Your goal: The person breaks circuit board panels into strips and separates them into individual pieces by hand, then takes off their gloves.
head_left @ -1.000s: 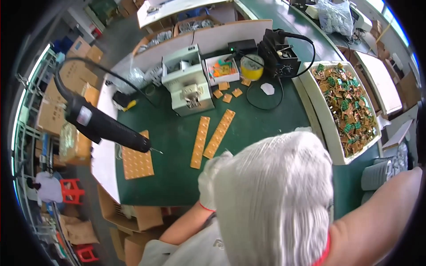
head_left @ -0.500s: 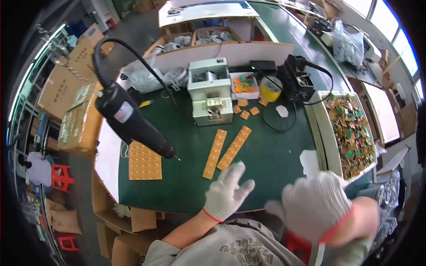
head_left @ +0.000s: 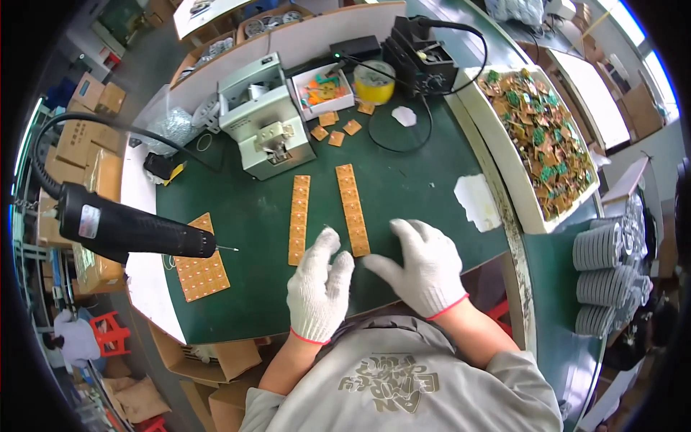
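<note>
Two narrow strips of tan square circuit boards lie on the green work mat [head_left: 237, 194] in front of me. My left hand [head_left: 319, 288], in a white knitted glove with a red cuff, is by the near end of the left strip [head_left: 299, 219]. Its fingers are apart and hold nothing. My right hand [head_left: 426, 270], gloved alike, hovers just right of the near end of the right strip [head_left: 352, 209], thumb and fingers spread, nothing in them. Further left lies a larger tan board panel [head_left: 203, 268], partly under a black electric screwdriver [head_left: 137, 229].
A grey-white bench machine [head_left: 263, 126] stands at the back, beside a white box of orange and green parts [head_left: 321, 92]. Several small tan boards [head_left: 336, 138] lie before it. A black soldering station [head_left: 421, 61] and a cream tray of populated boards [head_left: 536, 140] are rightward.
The view has turned. My right hand has come in from the lower right to the strips. The right strip has swung round, its near end now farther from the left strip.
</note>
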